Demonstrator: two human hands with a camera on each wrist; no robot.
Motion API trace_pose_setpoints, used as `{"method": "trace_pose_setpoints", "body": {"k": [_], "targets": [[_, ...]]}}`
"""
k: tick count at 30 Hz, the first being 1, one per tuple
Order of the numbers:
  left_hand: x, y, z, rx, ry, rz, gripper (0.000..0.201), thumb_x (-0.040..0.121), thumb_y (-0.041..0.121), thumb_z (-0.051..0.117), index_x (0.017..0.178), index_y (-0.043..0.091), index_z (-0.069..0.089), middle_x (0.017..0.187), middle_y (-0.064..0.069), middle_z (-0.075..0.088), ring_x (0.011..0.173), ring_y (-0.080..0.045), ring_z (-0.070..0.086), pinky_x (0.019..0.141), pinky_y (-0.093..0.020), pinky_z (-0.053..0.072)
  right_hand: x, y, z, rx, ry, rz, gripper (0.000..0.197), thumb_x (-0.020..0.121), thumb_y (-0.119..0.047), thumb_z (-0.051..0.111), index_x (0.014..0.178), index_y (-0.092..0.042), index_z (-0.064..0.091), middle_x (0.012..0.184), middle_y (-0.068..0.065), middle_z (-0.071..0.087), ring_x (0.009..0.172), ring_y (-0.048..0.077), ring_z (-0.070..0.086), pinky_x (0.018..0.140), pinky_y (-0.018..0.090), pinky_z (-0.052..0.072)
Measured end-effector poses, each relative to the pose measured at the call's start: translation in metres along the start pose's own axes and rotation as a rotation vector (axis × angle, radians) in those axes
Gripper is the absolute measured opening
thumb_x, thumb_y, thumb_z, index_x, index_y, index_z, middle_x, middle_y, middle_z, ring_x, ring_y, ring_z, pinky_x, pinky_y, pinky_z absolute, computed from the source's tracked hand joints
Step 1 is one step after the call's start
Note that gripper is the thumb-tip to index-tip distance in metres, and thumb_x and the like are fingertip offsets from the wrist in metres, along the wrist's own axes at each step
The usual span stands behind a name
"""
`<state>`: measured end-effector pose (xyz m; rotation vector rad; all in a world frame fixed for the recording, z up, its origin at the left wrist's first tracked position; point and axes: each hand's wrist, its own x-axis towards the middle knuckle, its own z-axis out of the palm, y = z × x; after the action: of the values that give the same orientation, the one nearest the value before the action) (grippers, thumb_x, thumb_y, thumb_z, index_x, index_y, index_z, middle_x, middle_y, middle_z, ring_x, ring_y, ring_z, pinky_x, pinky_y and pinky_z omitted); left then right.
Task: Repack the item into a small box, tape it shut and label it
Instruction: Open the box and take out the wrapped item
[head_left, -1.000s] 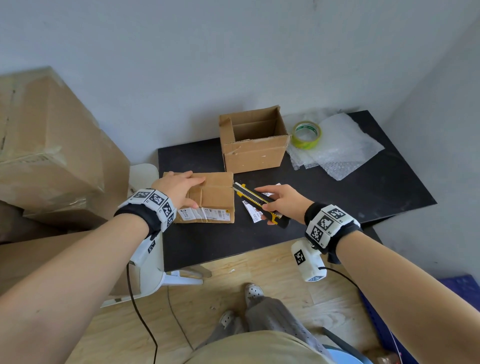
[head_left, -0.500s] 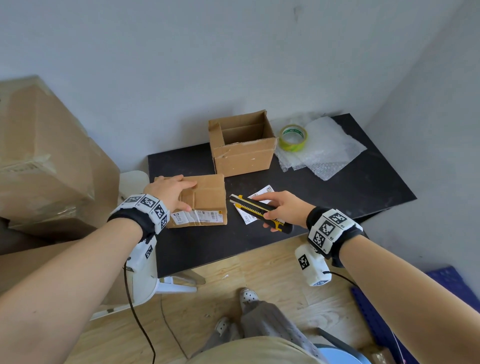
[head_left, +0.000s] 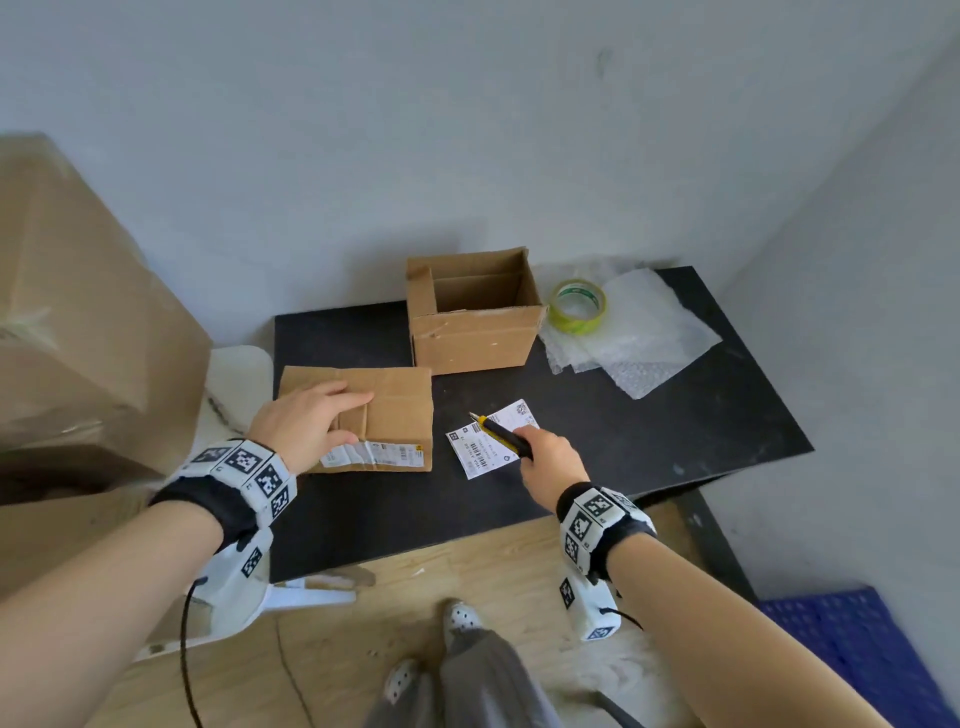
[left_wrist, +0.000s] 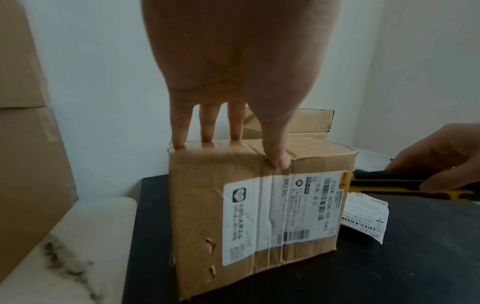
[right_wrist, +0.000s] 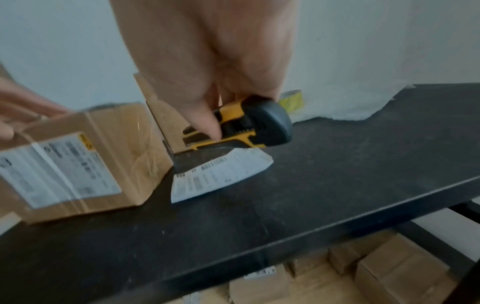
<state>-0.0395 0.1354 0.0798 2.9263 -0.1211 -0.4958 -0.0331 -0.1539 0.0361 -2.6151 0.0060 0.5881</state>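
Observation:
A sealed cardboard parcel (head_left: 395, 410) with a shipping label on its front stands at the left of the black table (head_left: 675, 441). My left hand (head_left: 332, 415) rests flat on the parcel's top, fingers straight, thumb at the front edge (left_wrist: 279, 162). My right hand (head_left: 535, 447) grips a yellow and black utility knife (head_left: 501, 434) by its rear. The knife's tip points to the far left, above a white label sheet (head_left: 483, 457) lying just right of the parcel. An open small box (head_left: 472, 338) stands behind them.
A greenish tape roll (head_left: 576, 306) lies on bubble wrap (head_left: 654, 343) at the back right of the table. Big cardboard boxes (head_left: 78, 312) are stacked to the left beside a white chair (head_left: 234, 374). More boxes (right_wrist: 389, 273) sit under the table.
My right hand has slid back to the knife's rear and turned it, so the tip now points away over the label sheet. The left hand stays on the parcel.

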Motion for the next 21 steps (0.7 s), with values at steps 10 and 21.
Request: {"method": "trace_pose_setpoints", "body": {"k": [10, 21], "targets": [[-0.012, 0.002, 0.014, -0.027, 0.142, 0.055, 0.047, 0.089, 0.027, 0.061, 0.135, 0.028, 0.05, 0.144, 0.003, 0.044, 0.132, -0.021, 0.041, 0.101, -0.038, 0.04, 0.017, 0.005, 0.043, -0.245, 0.047, -0.273, 0.064, 0.083, 0.006, 0.05, 0.143, -0.008, 0.033, 0.135, 0.009, 0.046, 0.117, 0.031, 0.049, 0.1, 0.037, 0.037], [-0.022, 0.006, 0.026, 0.038, 0.323, 0.176, 0.034, 0.076, 0.006, 0.075, 0.11, 0.009, 0.07, 0.124, -0.008, 0.062, 0.113, -0.029, 0.059, 0.087, -0.04, 0.051, 0.012, 0.007, 0.054, -0.36, -0.1, -0.275, 0.081, 0.08, -0.002, 0.061, 0.148, -0.016, 0.02, 0.147, 0.008, 0.025, 0.131, 0.027, 0.032, 0.108, 0.038, 0.033]]}}
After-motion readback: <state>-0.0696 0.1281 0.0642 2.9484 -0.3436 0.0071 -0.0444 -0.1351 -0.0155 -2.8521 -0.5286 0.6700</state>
